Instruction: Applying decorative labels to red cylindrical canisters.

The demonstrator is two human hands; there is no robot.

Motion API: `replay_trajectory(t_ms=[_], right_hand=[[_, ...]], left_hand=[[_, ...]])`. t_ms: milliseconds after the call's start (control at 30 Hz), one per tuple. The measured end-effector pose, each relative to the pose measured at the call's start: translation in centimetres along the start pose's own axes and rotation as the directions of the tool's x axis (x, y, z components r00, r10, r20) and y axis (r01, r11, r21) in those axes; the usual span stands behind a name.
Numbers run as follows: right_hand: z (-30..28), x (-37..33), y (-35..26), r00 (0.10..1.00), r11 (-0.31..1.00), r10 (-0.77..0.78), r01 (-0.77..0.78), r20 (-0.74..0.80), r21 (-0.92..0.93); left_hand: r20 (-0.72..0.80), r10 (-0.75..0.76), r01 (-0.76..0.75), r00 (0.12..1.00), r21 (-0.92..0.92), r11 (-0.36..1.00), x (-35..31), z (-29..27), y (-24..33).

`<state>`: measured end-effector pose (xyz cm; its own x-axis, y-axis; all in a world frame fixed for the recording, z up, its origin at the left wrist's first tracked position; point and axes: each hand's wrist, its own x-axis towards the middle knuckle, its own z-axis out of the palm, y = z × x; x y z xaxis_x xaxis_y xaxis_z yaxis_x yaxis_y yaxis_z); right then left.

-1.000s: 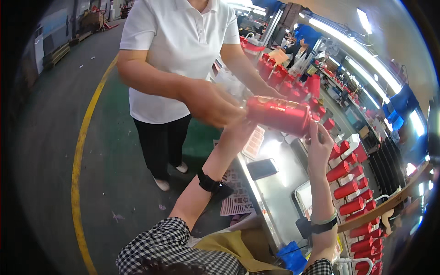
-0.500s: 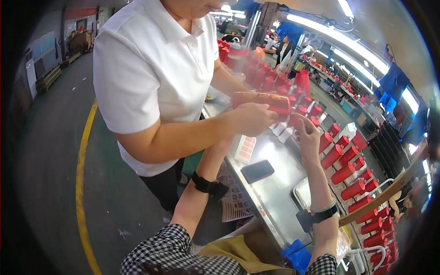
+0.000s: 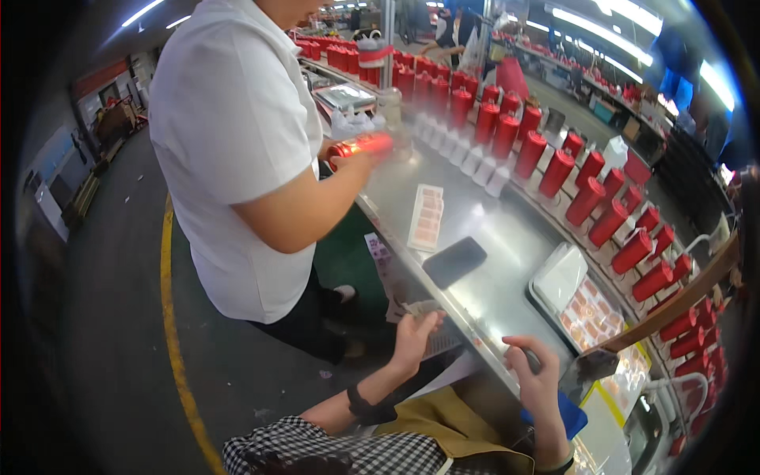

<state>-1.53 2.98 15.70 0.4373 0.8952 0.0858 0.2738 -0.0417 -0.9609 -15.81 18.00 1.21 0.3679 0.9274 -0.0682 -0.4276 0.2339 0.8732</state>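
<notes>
My left hand (image 3: pixel 410 344) is in front of the metal table's near edge, fingers curled. A small pale piece shows at its fingertips, but its kind is unclear. Over the table edge to the right, my right hand (image 3: pixel 538 378) is half closed, with a small dark thing against its fingers that I cannot make out. A co-worker in a white shirt (image 3: pixel 237 127) stands at the left and holds a shiny red cylinder (image 3: pixel 362 146). Between us on the metal table (image 3: pixel 495 289) lie a dark phone (image 3: pixel 454 262) and a sheet of pinkish stickers (image 3: pixel 427 218).
Rows of red cylinders (image 3: pixel 558 172) line the table's far side, several on white stands (image 3: pixel 471 161). A white tray (image 3: pixel 558 273) and another sticker sheet (image 3: pixel 592 313) lie at the right, near a wooden bar (image 3: pixel 673 305). A yellow line (image 3: pixel 176 332) crosses the floor at left.
Both my hands have come down and back toward me, away from the red cylinder. The co-worker has drawn that cylinder away to the left. The view has shifted too.
</notes>
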Motion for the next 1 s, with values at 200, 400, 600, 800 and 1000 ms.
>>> replay_trajectory(t_ms=[200,400,600,800,1000], right_hand=[[-2.3,-5.7,1.3,0.929,0.968,0.245,-0.216,-0.278,0.131],[-5.2,-9.9,2.5,0.901,0.986,0.165,-0.149,-0.4,0.07],[-7.7,-11.2,5.1,0.866,0.974,0.197,-0.121,-0.459,0.19],[-8.6,-11.6,6.9,0.859,0.97,0.213,-0.128,-0.466,0.208],[-9.4,-11.9,7.5,0.869,0.974,0.202,-0.129,-0.453,0.186]], left_hand=[[0.209,-0.122,0.117,0.97,0.038,0.992,-2.7,3.9,-4.3],[0.279,-0.129,0.126,0.952,0.029,0.992,-5.4,9.1,-5.9],[0.447,-0.213,0.155,0.869,0.165,0.974,-7.2,11.7,-6.9],[0.455,-0.224,0.145,0.862,0.203,0.968,-7.9,12.6,-9.2],[0.465,-0.21,0.107,0.86,0.237,0.966,-8.2,13.7,-9.6]])
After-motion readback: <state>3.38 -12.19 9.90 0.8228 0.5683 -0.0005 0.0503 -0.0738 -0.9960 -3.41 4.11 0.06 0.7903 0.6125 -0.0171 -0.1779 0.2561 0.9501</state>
